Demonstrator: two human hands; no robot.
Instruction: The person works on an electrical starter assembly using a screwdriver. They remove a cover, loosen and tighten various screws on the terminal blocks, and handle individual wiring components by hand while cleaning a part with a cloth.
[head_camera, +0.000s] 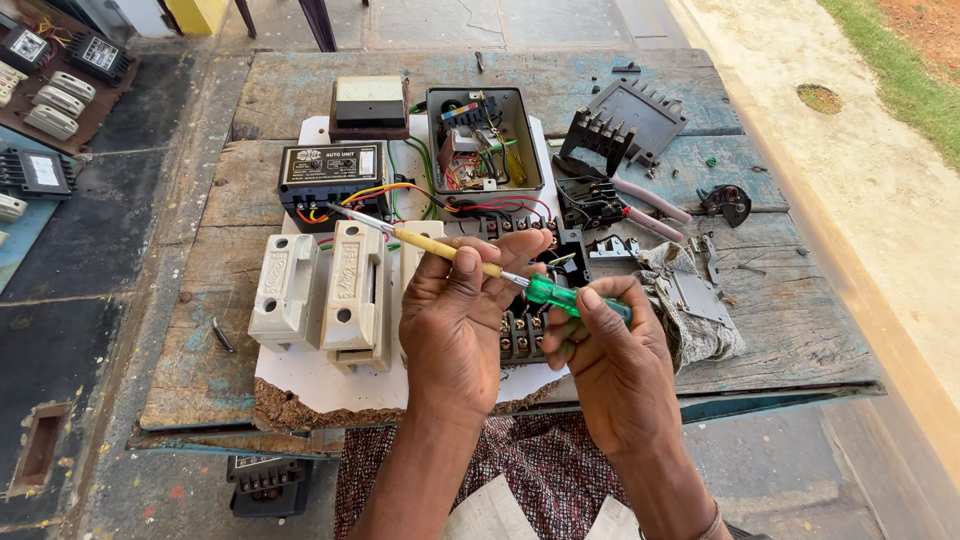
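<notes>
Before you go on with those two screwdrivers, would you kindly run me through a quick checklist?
1. Left hand grips the yellow screwdriver: ok.
2. Right hand grips the green screwdriver: ok.
3. Yellow screwdriver's tip at the black unit wires: ok.
4. Green screwdriver's tip seated on a terminal: cannot tell, hidden by fingers.
5. Power off: cannot tell.
6. White fuse holders lie flat on the white board: ok.

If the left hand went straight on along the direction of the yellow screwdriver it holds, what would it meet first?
Probably the black box unit with coloured wires at its front. The left hand holds the yellow screwdriver, whose tip points up-left and ends near those wires; whether it touches them is unclear.
</notes>
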